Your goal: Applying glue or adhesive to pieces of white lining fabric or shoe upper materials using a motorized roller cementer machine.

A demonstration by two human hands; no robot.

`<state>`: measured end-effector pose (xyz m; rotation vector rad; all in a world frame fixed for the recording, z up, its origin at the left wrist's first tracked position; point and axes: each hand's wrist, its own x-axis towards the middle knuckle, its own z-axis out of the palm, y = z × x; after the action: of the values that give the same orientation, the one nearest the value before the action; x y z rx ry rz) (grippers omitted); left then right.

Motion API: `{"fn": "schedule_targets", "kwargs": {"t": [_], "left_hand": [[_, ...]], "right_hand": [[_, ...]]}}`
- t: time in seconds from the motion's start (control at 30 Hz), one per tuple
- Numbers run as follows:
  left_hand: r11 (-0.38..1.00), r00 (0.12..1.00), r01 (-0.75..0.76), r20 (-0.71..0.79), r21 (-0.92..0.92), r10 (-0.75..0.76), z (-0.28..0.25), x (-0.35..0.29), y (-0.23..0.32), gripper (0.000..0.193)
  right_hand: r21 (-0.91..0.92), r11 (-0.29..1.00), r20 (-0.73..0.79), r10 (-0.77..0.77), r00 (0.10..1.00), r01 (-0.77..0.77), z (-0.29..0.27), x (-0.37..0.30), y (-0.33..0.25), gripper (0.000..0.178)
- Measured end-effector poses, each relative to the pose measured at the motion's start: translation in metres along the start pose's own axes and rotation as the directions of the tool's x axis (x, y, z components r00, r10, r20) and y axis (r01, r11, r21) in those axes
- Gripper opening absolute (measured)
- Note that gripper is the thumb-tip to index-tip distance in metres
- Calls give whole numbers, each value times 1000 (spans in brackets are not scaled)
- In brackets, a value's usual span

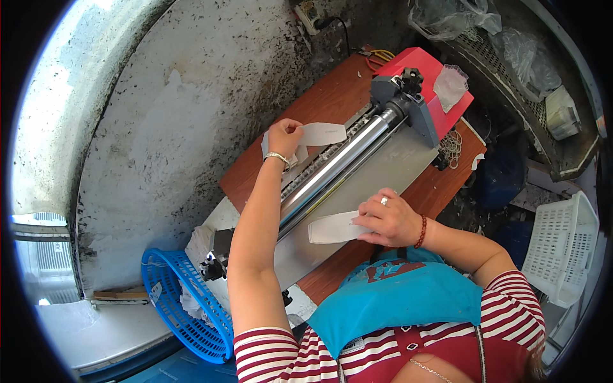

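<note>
A roller machine with a long steel roller (pixel 345 163) and a flat metal plate (pixel 377 172) lies diagonally before me. My left hand (pixel 285 137) is beyond the roller, closed in a pinch on a flat white cut piece (pixel 324 134) with a tapered end. More white pieces (pixel 297 156) show beneath that hand, partly hidden by it. On the near side, my right hand (pixel 391 220) grips the end of another flat white piece (pixel 335 228) between thumb and fingers, over the metal plate. Whether the pieces are paper or another sheet material I cannot tell.
The machine's red housing (pixel 424 83) rises at its far right end, on a brown wooden tabletop (pixel 338 83). A blue basket (pixel 191 313) with white pieces stands at lower left. At right are a white basket (pixel 555 249) and a shelf (pixel 511 89) holding plastic bags. A stained wall (pixel 166 127) closes the left.
</note>
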<state>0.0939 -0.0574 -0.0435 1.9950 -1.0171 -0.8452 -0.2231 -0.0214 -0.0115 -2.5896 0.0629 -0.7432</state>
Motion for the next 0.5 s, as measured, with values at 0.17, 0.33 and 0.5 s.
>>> {"fn": "schedule_targets", "kwargs": {"t": [0.17, 0.33, 0.5], "left_hand": [[953, 871, -113, -434, 281, 231, -41, 19, -27, 16], [766, 862, -60, -354, 640, 363, -44, 9, -49, 22], [608, 967, -49, 189, 793, -168, -28, 10, -74, 34]], "right_hand": [[-44, 999, 98, -25, 995, 30, 9, -5, 0, 29], [84, 996, 54, 34, 998, -38, 11, -4, 3, 17], [77, 997, 54, 15, 998, -19, 13, 1, -1, 14]]}}
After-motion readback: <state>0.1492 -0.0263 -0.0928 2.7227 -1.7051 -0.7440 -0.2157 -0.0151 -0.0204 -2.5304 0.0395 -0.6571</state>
